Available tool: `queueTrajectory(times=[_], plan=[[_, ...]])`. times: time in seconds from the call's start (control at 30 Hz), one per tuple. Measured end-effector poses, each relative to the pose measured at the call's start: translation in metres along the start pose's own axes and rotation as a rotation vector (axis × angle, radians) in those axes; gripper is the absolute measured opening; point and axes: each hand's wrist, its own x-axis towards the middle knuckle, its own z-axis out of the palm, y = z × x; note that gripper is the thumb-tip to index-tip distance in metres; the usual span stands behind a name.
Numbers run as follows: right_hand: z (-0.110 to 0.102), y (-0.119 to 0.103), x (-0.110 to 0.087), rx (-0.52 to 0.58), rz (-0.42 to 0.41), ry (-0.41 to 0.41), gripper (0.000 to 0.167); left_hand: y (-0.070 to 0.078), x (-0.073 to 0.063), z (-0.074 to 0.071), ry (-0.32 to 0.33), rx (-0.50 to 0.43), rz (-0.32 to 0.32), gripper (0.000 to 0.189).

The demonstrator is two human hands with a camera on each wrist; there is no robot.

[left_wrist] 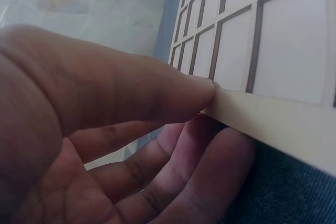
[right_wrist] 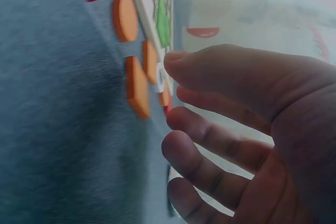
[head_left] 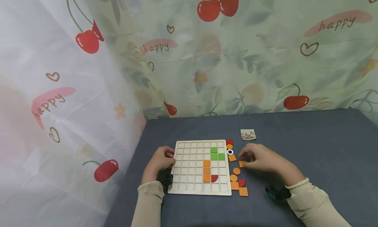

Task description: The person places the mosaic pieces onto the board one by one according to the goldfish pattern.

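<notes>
A pale wooden grid board (head_left: pixel 189 179) lies on the table. On its cells sit green squares (head_left: pixel 214 150), orange squares (head_left: pixel 206 170) and a red quarter-round (head_left: pixel 214 178). My left hand (head_left: pixel 160 159) holds the board's left edge; in the left wrist view its thumb (left_wrist: pixel 184 95) presses the rim, with the fingers curled below. Right of the board, my right hand (head_left: pixel 262 158) hovers with thumb and fingers apart, nothing between them. Close by its fingertips lies a loose orange square (head_left: pixel 242 164), seen also in the right wrist view as an orange tile (right_wrist: pixel 137 87).
Along the board's right side lie several loose pieces: orange circles (head_left: pixel 237 171), orange squares (head_left: pixel 243 192), red quarter-rounds (head_left: pixel 241 183) and a white ring piece (head_left: pixel 230 152). A small printed card (head_left: pixel 248 134) lies farther back on the dark tablecloth (head_left: pixel 319 148). Patterned curtains (head_left: pixel 254 56) hang behind and left.
</notes>
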Motion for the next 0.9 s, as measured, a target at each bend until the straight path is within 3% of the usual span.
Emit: queueTrajectory(times=[0.4,0.9], plan=[[0.01,0.012,-0.001,-0.009,0.034,-0.008,0.021,-0.002,0.003,0.001,0.007,0.019,-0.002,0.038],[0.01,0.005,0.002,-0.023,0.01,0.018,0.019,-0.002,0.002,0.0,0.007,0.014,0.0,0.037]])
